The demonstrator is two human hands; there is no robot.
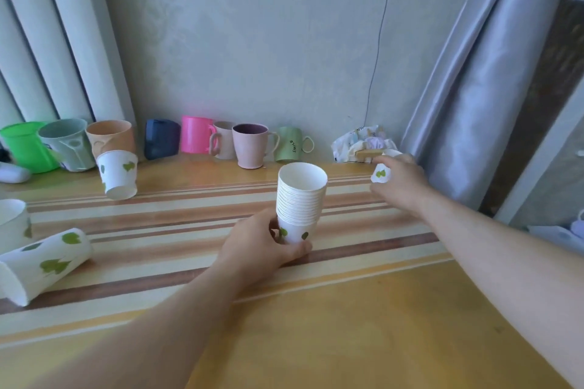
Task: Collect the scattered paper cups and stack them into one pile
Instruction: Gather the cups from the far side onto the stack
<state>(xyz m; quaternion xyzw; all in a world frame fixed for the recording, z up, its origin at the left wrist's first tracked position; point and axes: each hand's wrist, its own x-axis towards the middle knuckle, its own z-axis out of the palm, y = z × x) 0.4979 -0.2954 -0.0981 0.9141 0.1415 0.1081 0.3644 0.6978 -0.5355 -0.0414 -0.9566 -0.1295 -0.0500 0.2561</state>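
A stack of white paper cups with green leaf prints [300, 199] stands upright at the table's middle, and my left hand [265, 246] grips its bottom cup. At the far right, my right hand [401, 180] is closed around a single paper cup [380, 174], mostly hidden by the fingers. Another paper cup [118, 174] stands upright at the back left. One paper cup [44, 262] lies on its side at the left edge, with a further paper cup [12, 221] just behind it, cut off by the frame.
Along the wall runs a row of plastic mugs [251, 145] in green, grey, orange, navy, pink and beige. A crumpled printed bag [363, 142] sits at the back right beside a grey curtain [474, 104]. The wooden table [347, 325] has striped bands across it.
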